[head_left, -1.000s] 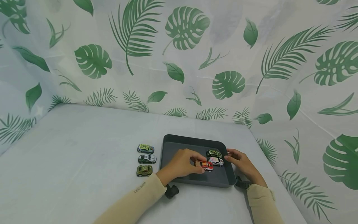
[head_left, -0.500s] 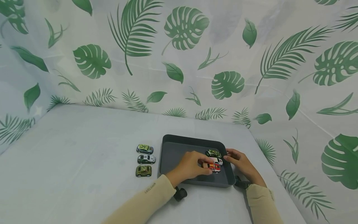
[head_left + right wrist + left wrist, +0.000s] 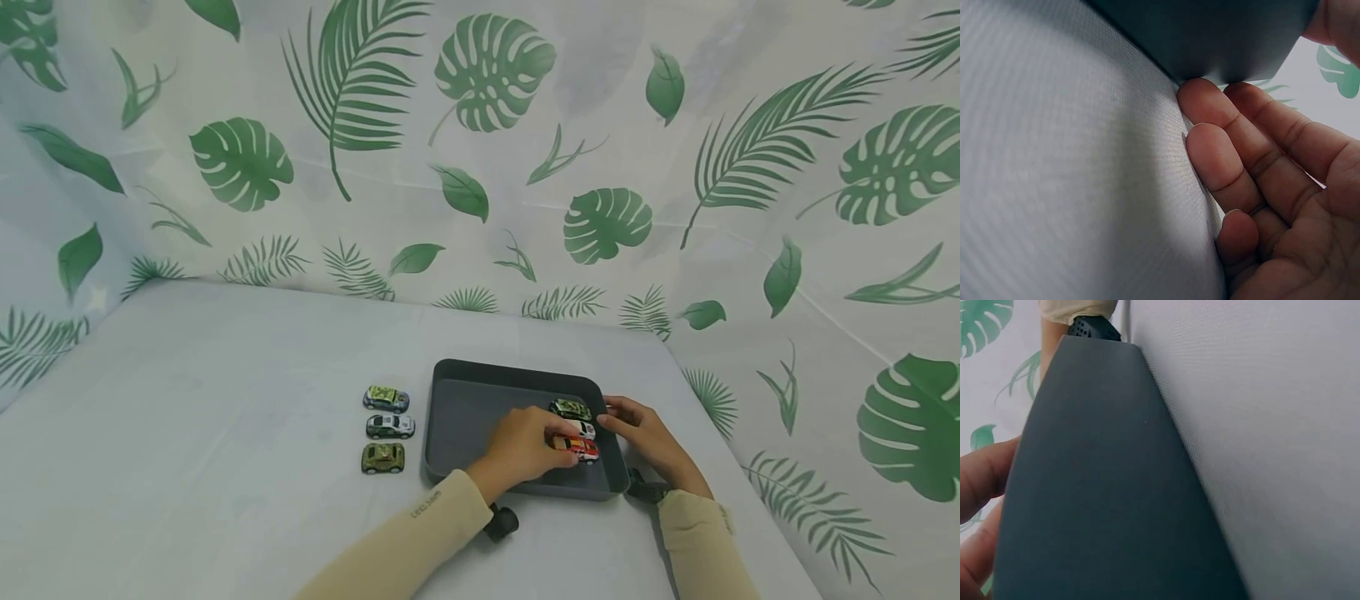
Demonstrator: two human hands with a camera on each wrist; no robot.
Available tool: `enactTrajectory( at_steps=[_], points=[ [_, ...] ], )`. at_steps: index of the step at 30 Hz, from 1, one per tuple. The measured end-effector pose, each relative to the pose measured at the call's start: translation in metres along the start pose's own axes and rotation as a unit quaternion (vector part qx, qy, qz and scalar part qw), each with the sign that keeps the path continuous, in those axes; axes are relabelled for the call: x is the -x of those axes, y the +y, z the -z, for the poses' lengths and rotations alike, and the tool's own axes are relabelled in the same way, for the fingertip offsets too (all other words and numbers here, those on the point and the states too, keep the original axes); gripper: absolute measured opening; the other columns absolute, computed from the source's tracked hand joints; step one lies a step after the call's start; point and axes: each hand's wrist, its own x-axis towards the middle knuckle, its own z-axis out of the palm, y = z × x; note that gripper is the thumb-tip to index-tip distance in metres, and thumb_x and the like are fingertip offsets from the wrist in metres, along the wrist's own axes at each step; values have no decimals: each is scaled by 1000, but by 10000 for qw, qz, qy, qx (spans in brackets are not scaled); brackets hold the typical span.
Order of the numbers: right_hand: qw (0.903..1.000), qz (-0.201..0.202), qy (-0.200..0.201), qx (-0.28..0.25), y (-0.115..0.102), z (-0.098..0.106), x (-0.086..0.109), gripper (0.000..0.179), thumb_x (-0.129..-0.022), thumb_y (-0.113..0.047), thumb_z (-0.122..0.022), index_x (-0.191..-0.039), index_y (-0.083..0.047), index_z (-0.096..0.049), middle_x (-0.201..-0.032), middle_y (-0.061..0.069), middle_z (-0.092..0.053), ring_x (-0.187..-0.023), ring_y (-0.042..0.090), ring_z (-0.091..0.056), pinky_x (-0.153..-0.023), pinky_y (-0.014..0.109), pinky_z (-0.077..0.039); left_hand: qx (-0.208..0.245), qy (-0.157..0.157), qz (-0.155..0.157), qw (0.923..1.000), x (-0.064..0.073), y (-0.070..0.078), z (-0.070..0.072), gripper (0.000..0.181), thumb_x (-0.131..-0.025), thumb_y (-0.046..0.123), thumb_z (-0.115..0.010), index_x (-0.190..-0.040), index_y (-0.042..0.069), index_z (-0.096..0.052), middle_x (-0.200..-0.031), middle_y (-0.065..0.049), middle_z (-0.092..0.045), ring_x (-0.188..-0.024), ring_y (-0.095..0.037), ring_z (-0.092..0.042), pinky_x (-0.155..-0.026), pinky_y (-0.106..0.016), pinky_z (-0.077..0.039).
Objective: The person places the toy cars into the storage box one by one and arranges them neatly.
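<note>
In the head view my left hand reaches over the front rim of a dark grey tray, thumb and fingers pinching a red and orange toy car. That car lies beside a white toy car, which the fingers partly cover. Behind them sits a camouflage toy car. My right hand holds the tray's right wall, thumb at the rim and fingertips against the outside, as the right wrist view shows. In the left wrist view the tray's outer wall hides the red car.
Left of the tray, a column of toy cars stands on the white tabletop: a yellow-green one, a white and dark one and an olive camouflage one. A leaf-print cloth rises behind the table and along its right side.
My left hand has carried the red car rightward inside the tray, to alongside the white car. The right hand stays at the tray's right wall.
</note>
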Motion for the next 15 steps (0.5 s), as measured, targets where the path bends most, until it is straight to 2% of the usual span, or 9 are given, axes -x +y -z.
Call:
enactTrajectory(
  at_steps=[5, 11, 15],
  points=[
    [10000, 36, -30, -34, 0, 0, 0, 60, -109, -22, -65, -154, 13, -47, -134, 26, -67, -116, 20, -64, -115, 63, -42, -488, 77, 194, 9986, -3, 3, -6, 28, -86, 27, -95, -113, 26, -87, -104, 12, -82, -90, -8, -71, -69, -27, -51],
    [10000, 67, -31, -61, 0, 1, 1, 60, -109, -22, -64, -154, 13, -46, -134, 26, -66, -116, 19, -64, -115, 62, -42, -647, 212, 276, 9973, -7, 5, -12, 23, -86, 25, -94, -108, 29, -88, -98, 16, -80, -84, -5, -69, -70, -29, -49],
    [9999, 80, -17, -72, 1, 0, 1, 59, -109, -21, -65, -154, 13, -47, -133, 25, -67, -114, 17, -64, -114, 61, -43, -750, 263, 334, 9963, -10, 5, -17, 21, -85, 26, -95, -105, 29, -88, -96, 18, -80, -87, -5, -69, -74, -32, -49]
  ],
)
